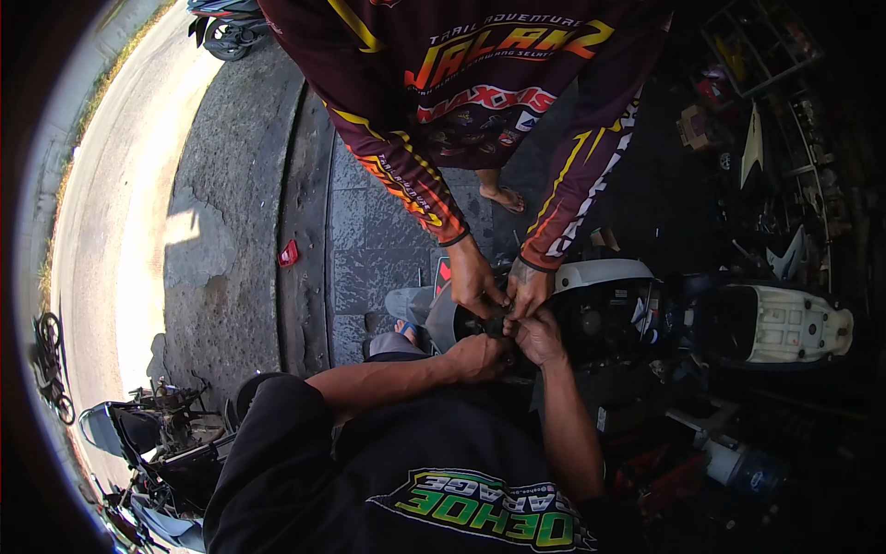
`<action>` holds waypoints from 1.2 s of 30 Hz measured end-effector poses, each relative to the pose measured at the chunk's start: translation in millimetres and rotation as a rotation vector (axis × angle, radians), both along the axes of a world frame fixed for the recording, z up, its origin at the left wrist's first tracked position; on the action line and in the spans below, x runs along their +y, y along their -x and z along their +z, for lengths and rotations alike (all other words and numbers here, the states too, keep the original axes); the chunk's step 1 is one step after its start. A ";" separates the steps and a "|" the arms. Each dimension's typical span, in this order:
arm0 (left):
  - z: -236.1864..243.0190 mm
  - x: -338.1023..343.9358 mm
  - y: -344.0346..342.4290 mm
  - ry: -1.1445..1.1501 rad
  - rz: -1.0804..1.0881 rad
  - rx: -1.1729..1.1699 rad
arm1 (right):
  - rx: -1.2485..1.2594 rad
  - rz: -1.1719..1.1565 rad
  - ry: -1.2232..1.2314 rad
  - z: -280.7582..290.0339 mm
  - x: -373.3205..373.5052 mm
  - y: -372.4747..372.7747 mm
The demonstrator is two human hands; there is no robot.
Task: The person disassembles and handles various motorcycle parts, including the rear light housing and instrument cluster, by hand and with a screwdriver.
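- Grey paving (355,249) spreads toward 11 o'clock, with a sunlit road (120,231) at 9.
- Partly stripped motorbike (604,272): long axis from 9 to 3 o'clock; which end is the front is unclear.
- It lies beneath the person's left hand (480,358) and right hand (537,339), extending mostly toward their 3 o'clock.
- Both are curled, close together; what they grip cannot be told. Co-worker's hands (476,284) crowd in from 12.
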State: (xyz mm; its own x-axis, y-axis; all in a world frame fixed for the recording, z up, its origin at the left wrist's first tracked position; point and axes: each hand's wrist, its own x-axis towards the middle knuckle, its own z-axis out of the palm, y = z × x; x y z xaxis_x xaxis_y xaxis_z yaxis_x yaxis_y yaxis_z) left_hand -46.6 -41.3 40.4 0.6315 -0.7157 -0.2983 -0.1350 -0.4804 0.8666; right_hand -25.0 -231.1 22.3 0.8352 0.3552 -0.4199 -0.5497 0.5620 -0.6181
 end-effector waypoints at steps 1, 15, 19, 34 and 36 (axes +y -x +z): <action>-0.9 0.1 0.4 0.005 -0.003 -0.004 | -0.007 -0.006 -0.012 -0.7 0.0 0.7; 1.0 1.1 1.7 0.092 0.163 -0.096 | 0.004 -0.031 0.020 8.8 -6.9 14.1; 34.0 10.1 -15.7 0.123 0.489 -0.050 | -0.017 -0.059 0.106 14.4 0.7 23.5; 19.2 17.8 -18.2 0.139 0.535 -0.112 | -0.056 -0.095 0.447 18.4 28.7 26.4; 20.8 18.9 -19.3 0.118 0.557 -0.075 | -0.008 -0.102 0.378 20.7 32.2 25.8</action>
